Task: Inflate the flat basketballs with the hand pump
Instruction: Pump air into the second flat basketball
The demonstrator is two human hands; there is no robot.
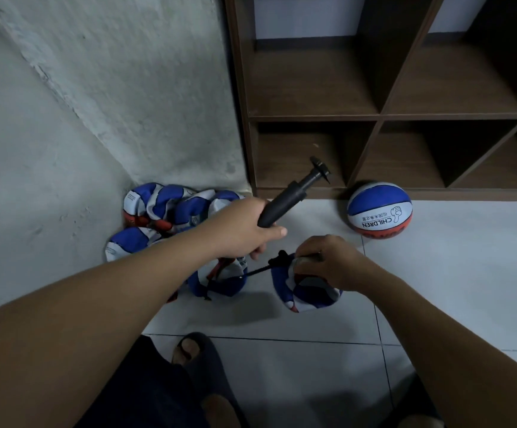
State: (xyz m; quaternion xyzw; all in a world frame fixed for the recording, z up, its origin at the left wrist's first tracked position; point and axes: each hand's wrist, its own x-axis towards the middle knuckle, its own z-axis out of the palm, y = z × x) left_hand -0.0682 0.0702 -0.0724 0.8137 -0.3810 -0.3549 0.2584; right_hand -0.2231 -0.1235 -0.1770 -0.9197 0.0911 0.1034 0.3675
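slippered foot [193,350] at 6 o'clock. right hand [323,262] pinches a flat ball [305,291] at its valve; left hand [246,228] grips the pump [285,200]. flat pile [170,208] waits at 10, one round ball [379,210] done at 1. judged: mostly left.

From my remote station I see a dim, cool-toned view with soft, even light and no glare. A diffuse shadow lies on the floor tiles [436,288] at lower centre; the shelf unit [374,115] compartments at upper right fall into darkness. Wide-angle distortion bends the shelf edges and stretches the forearms toward the lower corners. Focus is slightly soft throughout, and fine texture is smeared.
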